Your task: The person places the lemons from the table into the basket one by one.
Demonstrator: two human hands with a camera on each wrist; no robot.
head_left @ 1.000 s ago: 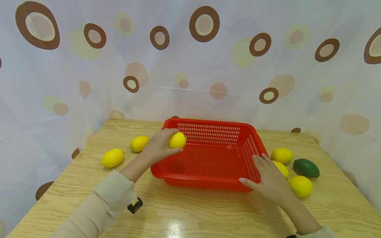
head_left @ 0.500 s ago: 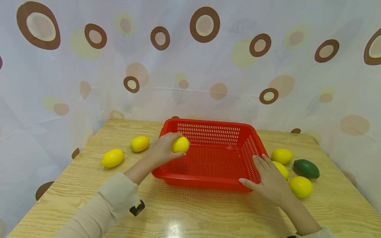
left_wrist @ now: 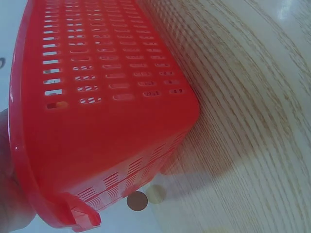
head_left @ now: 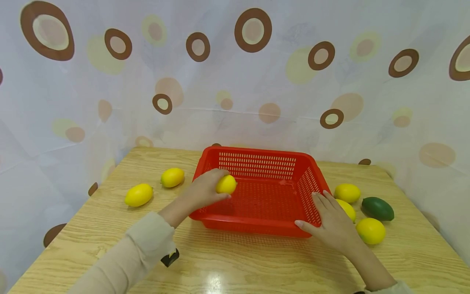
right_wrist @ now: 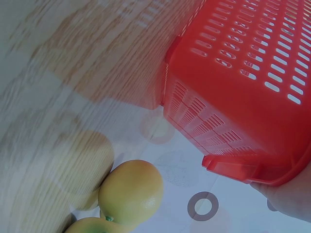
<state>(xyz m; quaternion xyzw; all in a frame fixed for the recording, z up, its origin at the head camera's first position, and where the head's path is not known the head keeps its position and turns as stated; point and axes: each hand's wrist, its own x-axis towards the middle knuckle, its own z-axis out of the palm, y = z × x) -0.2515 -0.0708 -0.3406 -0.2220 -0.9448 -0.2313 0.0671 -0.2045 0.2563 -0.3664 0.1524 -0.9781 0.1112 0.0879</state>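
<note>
A yellow lemon (head_left: 226, 184) is gripped between the fingers and thumb of my left hand (head_left: 207, 190), over the left part of a red plastic basket (head_left: 257, 221). My right hand (head_left: 335, 224) rests on the basket's right rim, its fingers spread and fairly straight. In the left wrist view, the basket (left_wrist: 112, 131) fills most of the picture and only an edge of the hand (left_wrist: 12, 194) shows; the lemon is hidden there. The right wrist view has the basket (right_wrist: 243, 107) with part of the right hand (right_wrist: 291, 196) at its rim.
Two lemons lie left of the basket, a nearer lemon (head_left: 139, 195) and a farther lemon (head_left: 172, 177). On the right are a back lemon (head_left: 347, 192), a partly covered lemon (head_left: 346, 209), a front lemon (head_left: 371, 230) and a dark green lemon-shaped fruit (head_left: 377, 208). All rest on a wooden table (head_left: 242, 265).
My left hand has moved right and slightly down with the lemon, farther over the basket. The right hand has stayed in place on the rim.
</note>
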